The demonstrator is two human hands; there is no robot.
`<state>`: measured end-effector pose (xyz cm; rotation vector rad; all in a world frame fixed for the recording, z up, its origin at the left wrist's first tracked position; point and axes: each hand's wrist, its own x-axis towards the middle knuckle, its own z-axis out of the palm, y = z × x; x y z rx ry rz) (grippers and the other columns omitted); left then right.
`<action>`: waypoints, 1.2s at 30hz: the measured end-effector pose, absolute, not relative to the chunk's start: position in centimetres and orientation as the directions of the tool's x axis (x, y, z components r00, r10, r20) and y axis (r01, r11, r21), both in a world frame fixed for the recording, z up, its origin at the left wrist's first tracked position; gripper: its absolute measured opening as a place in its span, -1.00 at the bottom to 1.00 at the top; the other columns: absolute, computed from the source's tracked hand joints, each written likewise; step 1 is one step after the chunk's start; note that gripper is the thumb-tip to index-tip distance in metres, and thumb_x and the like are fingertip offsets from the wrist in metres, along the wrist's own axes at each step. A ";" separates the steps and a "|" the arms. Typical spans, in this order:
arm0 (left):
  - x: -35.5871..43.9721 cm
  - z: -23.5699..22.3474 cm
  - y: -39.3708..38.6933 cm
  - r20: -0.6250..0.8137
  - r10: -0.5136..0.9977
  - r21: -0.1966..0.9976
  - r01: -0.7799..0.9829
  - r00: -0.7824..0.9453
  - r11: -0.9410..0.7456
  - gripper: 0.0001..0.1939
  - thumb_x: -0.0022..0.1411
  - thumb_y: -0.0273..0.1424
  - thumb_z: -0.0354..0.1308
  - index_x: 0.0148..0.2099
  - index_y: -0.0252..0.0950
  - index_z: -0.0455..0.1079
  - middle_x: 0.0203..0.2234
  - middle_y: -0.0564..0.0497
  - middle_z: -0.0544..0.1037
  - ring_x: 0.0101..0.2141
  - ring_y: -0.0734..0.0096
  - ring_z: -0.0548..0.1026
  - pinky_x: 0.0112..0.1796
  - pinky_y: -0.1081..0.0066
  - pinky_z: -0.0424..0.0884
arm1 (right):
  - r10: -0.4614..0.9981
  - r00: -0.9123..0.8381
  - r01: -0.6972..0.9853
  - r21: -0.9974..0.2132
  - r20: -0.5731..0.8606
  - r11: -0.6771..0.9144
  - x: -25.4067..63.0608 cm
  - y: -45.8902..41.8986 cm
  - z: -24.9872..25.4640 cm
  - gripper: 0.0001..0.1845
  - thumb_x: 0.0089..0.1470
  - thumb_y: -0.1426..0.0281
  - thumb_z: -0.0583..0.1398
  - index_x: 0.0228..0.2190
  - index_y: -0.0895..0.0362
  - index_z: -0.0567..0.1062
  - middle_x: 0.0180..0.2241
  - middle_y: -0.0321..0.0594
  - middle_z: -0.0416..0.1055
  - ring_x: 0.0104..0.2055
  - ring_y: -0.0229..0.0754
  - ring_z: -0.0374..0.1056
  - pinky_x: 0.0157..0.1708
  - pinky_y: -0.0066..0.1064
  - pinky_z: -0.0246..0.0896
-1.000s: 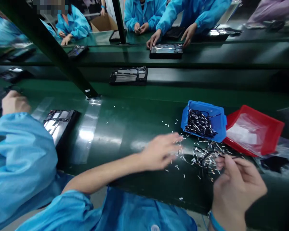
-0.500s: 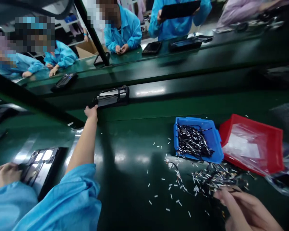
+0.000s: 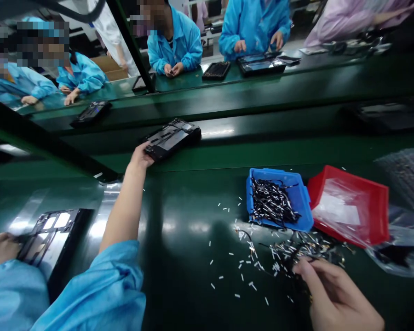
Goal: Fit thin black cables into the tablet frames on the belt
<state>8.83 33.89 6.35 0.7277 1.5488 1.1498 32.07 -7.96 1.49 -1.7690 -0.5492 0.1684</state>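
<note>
A glossy dark green bench (image 3: 182, 202), streaked with reflected light, is crossed at the left by a dark green metal post (image 3: 72, 156). Beyond a darker lengthwise strip (image 3: 241, 131), a second green work surface (image 3: 179, 87) is lined by four people in blue jackets (image 3: 174, 41) and one in pink (image 3: 348, 23). One brown cardboard box (image 3: 110, 69) is seen behind.

One black rectangular device with silvery panels (image 3: 174, 138) is held over the darker strip by the left hand (image 3: 140, 156), its grip closed on the near left corner; whether the device is fully lifted cannot be told. By the right hand (image 3: 334, 294), its grip narrow, a thin black cable (image 3: 309, 260) is pinched beside one tangled heap of cables and white-tipped pieces (image 3: 307, 246).

One blue plastic bin (image 3: 302, 207), partly filled with black cables (image 3: 271, 200), is placed behind the heap; one red plastic bin (image 3: 381, 216), lined with clear film (image 3: 341, 197), is set just right of it. Loose white slivers (image 3: 251, 286), too many to count, are scattered leftward. A second, similar device (image 3: 50, 239) is touched by one co-worker's hand (image 3: 2, 250) at the left.
</note>
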 end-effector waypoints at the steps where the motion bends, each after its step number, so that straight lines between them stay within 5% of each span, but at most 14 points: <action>1: 9.6 6.7 33.0 -0.406 0.884 0.912 -0.167 -0.231 0.375 -0.82 0.32 -0.43 0.12 -0.06 -0.40 0.41 -0.24 -0.08 0.55 -0.27 0.38 0.55 -0.23 0.32 0.53 | 0.470 0.864 0.290 -0.941 0.179 -0.174 32.2 -7.8 1.6 -0.76 -0.14 0.24 0.39 -0.44 0.13 0.56 -0.53 -0.26 0.49 -0.52 -0.21 0.37 -0.49 -0.41 0.26; 6: 11.6 7.3 24.8 -0.462 0.882 0.838 -0.375 -0.097 0.398 -0.85 0.28 -0.58 0.05 -0.20 -0.39 0.45 -0.51 0.00 0.54 -0.43 0.47 0.56 -0.29 0.53 0.51 | 0.582 0.782 0.384 -0.908 0.224 -0.167 32.5 -7.2 2.3 -0.72 -0.10 0.16 0.35 -0.51 0.12 0.53 -0.56 -0.28 0.49 -0.53 -0.22 0.38 -0.47 -0.43 0.28; 14: 5.8 5.3 4.5 -0.631 0.769 0.676 -0.414 0.105 0.610 -0.84 0.21 -0.60 0.05 -0.27 -0.39 0.46 -0.38 -0.10 0.63 -0.38 0.34 0.61 -0.34 0.40 0.57 | 0.681 0.724 0.227 -0.970 0.113 -0.081 32.1 -6.6 2.9 -0.73 -0.09 0.17 0.32 -0.50 0.12 0.50 -0.56 -0.27 0.49 -0.50 -0.22 0.41 -0.46 -0.42 0.27; 17: 4.9 3.4 -1.4 -0.647 0.657 0.540 -0.376 0.387 0.753 -0.85 0.19 -0.43 0.17 -0.19 -0.33 0.51 -0.16 -0.17 0.61 -0.09 0.18 0.57 -0.27 0.38 0.56 | 0.745 0.664 0.192 -0.977 0.061 -0.091 31.9 -6.2 3.0 -0.74 -0.14 0.19 0.33 -0.52 0.12 0.48 -0.58 -0.29 0.49 -0.52 -0.25 0.38 -0.49 -0.44 0.23; 21: 4.1 2.3 -6.3 -0.499 0.300 0.403 -0.089 0.813 0.911 -0.45 0.17 -0.03 0.18 0.01 -0.36 0.50 0.00 -0.32 0.52 0.03 -0.01 0.49 -0.28 0.36 0.52 | 0.910 0.413 0.146 -0.983 -0.041 -0.111 30.4 -5.9 3.8 -0.76 -0.11 0.21 0.30 -0.56 0.12 0.46 -0.60 -0.32 0.46 -0.58 -0.31 0.31 -0.54 -0.48 0.18; 24: 3.5 3.4 -6.8 -0.428 0.233 0.618 0.095 0.873 0.780 -0.59 0.21 -0.11 0.18 -0.16 -0.38 0.54 -0.30 -0.27 0.62 -0.34 0.19 0.61 -0.44 0.46 0.41 | 0.972 0.216 0.141 -0.982 -0.096 -0.128 28.3 -5.9 4.8 -0.80 -0.07 0.26 0.28 -0.55 0.12 0.45 -0.58 -0.33 0.45 -0.53 -0.31 0.34 -0.50 -0.47 0.21; 27: 4.0 5.3 -4.9 -0.238 0.694 0.949 0.011 0.680 0.315 -0.79 0.22 -0.26 0.20 -0.31 -0.32 0.51 -0.41 -0.10 0.58 -0.44 0.41 0.49 -0.42 0.49 0.34 | 0.984 0.154 0.167 -0.980 -0.085 -0.111 26.3 -5.9 6.0 -0.83 -0.03 0.31 0.25 -0.55 0.12 0.44 -0.58 -0.36 0.42 -0.51 -0.31 0.35 -0.47 -0.47 0.23; 30: 5.5 6.6 -2.1 -0.039 0.815 0.996 0.089 0.578 -0.016 -0.88 0.16 -0.37 0.23 -0.23 -0.28 0.49 -0.36 -0.04 0.56 -0.44 0.46 0.44 -0.43 0.50 0.31 | 0.985 0.173 0.231 -0.971 -0.019 -0.059 24.9 -5.7 7.0 -0.84 0.00 0.33 0.23 -0.55 0.11 0.44 -0.59 -0.37 0.39 -0.53 -0.32 0.32 -0.51 -0.48 0.20; 33: 7.2 6.6 0.0 -0.150 0.686 0.988 0.087 0.713 0.125 -0.82 0.22 -0.30 0.15 -0.35 -0.32 0.43 -0.58 0.03 0.50 -0.63 0.55 0.35 -0.54 0.52 0.26 | 0.967 0.218 0.378 -0.925 0.131 0.040 23.7 -5.2 7.2 -0.85 0.04 0.35 0.22 -0.53 0.11 0.45 -0.56 -0.35 0.40 -0.53 -0.32 0.30 -0.53 -0.48 0.20; 36: 8.0 5.8 0.9 -0.218 0.669 0.954 0.010 0.710 0.300 -0.73 0.22 -0.21 0.13 -0.35 -0.34 0.42 -0.61 0.02 0.50 -0.70 0.56 0.34 -0.58 0.52 0.27 | 0.834 0.305 0.685 -0.715 0.460 0.144 22.3 -5.1 6.9 -0.98 0.04 0.44 0.25 -0.42 0.09 0.49 -0.47 -0.29 0.47 -0.47 -0.28 0.34 -0.48 -0.44 0.25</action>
